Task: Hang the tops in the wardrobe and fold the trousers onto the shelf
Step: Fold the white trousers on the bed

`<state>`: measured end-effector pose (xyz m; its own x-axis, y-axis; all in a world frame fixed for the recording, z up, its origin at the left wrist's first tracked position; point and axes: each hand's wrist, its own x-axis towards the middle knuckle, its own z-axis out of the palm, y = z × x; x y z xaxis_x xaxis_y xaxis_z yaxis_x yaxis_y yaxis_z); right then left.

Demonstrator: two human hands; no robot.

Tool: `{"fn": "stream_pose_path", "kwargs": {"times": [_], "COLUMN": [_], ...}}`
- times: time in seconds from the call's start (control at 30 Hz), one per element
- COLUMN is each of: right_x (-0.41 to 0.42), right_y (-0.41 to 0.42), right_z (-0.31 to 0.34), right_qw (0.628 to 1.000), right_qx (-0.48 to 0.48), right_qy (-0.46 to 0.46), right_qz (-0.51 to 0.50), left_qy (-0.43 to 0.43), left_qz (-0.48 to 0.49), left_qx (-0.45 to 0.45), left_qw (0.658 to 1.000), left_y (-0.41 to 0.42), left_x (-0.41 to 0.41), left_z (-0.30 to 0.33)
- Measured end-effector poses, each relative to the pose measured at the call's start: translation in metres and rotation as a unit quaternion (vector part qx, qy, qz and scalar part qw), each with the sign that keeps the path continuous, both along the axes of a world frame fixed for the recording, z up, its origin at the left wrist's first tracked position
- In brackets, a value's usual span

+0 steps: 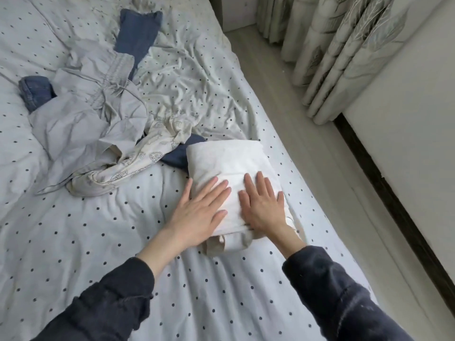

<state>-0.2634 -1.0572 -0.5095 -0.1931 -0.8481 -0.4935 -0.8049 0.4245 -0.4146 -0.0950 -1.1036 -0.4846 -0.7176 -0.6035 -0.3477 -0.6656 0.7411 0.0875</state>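
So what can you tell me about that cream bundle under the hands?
The folded cream trousers look like soft cotton, folded into a thick oblong with a belt loop showing at the near end. They lie on the dotted bedsheet, the far corner over dark blue cloth. The left hand and right hand press flat on top.

Folded trousers [226, 168] lie on the bed [123, 242] near its right edge, left hand [197, 212] and right hand [263, 207] flat side by side on their near half. Heap of loose clothes [98, 119] on the bed, behind and left of them. Floor [283, 94] right of the bed; curtain [339, 50] beyond it, far right.
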Motion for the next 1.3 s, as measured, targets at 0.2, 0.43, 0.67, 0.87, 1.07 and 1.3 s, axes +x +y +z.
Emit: {"fn": "stream_pose_path", "kwargs": {"times": [0.2, 0.43, 0.67, 0.87, 1.07, 1.3], "right_x": [-0.002, -0.018, -0.023, 0.007, 0.042, -0.003], "right_y": [0.005, 0.003, 0.005, 0.024, 0.047, 0.053], "right_z": [-0.035, -0.053, -0.023, 0.03, 0.023, -0.001], "right_qw": [1.0, 0.998, 0.995, 0.995, 0.987, 0.945], "right_qx": [0.005, -0.004, -0.007, 0.009, -0.078, -0.23], "right_qy": [0.001, -0.063, -0.086, -0.095, 0.131, 0.146], "right_qz": [0.028, 0.0, -0.039, 0.019, 0.052, 0.183], "left_qy": [0.024, 0.013, 0.13, 0.169, 0.053, 0.08], "left_qz": [-0.204, -0.339, -0.266, -0.136, -0.115, -0.073], "left_qx": [-0.074, -0.146, -0.181, -0.218, -0.27, -0.23], "left_qw": [0.976, 0.929, 0.938, 0.952, 0.954, 0.967], "left_y": [-0.057, -0.11, -0.091, -0.044, -0.015, 0.023], "left_x": [0.024, -0.024, -0.008, 0.003, -0.015, 0.011], "left_z": [-0.011, -0.03, -0.046, -0.027, 0.005, -0.001]}}
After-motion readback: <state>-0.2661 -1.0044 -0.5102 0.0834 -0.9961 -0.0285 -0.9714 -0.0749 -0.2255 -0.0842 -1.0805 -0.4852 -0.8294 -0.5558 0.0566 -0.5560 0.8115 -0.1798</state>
